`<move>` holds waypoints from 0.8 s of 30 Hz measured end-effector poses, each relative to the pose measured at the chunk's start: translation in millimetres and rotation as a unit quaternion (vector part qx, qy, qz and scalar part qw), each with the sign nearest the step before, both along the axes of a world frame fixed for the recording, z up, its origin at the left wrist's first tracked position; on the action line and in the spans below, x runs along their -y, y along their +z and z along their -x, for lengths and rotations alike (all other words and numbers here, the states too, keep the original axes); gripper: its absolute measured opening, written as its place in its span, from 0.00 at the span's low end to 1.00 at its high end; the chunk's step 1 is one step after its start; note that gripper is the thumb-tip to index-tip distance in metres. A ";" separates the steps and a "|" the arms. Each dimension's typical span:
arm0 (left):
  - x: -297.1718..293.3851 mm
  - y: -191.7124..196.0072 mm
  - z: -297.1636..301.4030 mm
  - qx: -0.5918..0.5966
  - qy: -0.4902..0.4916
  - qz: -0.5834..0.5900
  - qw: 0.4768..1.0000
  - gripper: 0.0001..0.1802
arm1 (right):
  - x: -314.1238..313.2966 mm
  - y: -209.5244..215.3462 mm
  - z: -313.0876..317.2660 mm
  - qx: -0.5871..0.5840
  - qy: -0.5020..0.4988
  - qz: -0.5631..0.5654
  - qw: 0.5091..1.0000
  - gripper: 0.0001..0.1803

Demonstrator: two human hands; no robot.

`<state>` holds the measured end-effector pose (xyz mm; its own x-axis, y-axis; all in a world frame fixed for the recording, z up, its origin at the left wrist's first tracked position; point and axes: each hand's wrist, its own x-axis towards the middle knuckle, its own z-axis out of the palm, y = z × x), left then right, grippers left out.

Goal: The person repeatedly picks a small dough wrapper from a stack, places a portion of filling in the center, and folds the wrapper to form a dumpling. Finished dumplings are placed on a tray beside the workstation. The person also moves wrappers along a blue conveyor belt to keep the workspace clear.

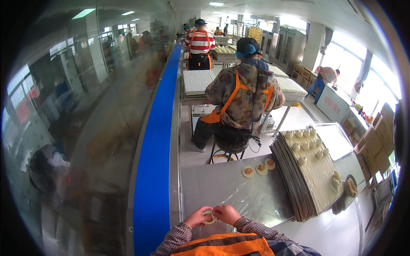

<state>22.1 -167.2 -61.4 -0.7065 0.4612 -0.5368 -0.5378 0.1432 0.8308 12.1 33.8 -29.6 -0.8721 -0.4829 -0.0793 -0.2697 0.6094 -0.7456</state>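
Close to my body, over the near edge of the metal table [196,181], a small round of dough [209,218] sits between my hands. Its rim is partly gathered up; the fingers hide some of it. My left hand [197,217] is cupped closed around the dough from the left side. From the right, my right hand [227,214] pinches the edge of the dough with its fingertips. Farther off on the table lie three flat dough wrappers [247,172], each with a lump of brownish filling in the middle.
At the right stands a stack of trays [294,187]; its cloth-lined top holds several shaped buns [305,146] and a dough-coloured lump [336,182]. A blue conveyor belt [154,170] runs along the left beside a transparent panel. Ahead, a co-worker [245,96] sits on a stool.
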 end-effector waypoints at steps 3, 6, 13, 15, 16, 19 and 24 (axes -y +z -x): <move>-1.4 2.5 -8.2 0.056 0.113 -0.031 0.992 0.20 | -1.1 -3.4 0.9 0.062 -0.037 0.079 0.994 0.09; -4.8 6.5 -12.1 0.116 0.151 -0.156 0.969 0.20 | 1.9 -4.0 2.3 0.158 -0.090 0.208 0.961 0.09; -0.2 4.5 -4.0 0.060 -0.041 -0.001 0.997 0.18 | 0.8 -6.6 -2.5 -0.060 0.032 0.040 0.997 0.10; 1.2 -0.2 2.8 0.072 -0.059 -0.021 0.995 0.19 | -2.9 -14.4 -8.9 -0.043 -0.016 0.099 0.994 0.11; 1.6 -2.5 3.2 0.081 -0.091 -0.024 0.992 0.19 | -2.6 -19.4 -13.9 -0.027 -0.040 0.128 0.991 0.11; -1.8 -6.4 -0.5 0.064 -0.118 -0.018 0.991 0.20 | -4.3 -30.0 -22.0 -0.033 -0.022 0.101 0.994 0.11; -16.4 -2.1 -19.9 0.070 0.109 -0.021 0.991 0.17 | -8.5 -21.5 -20.1 0.051 -0.110 0.118 0.986 0.11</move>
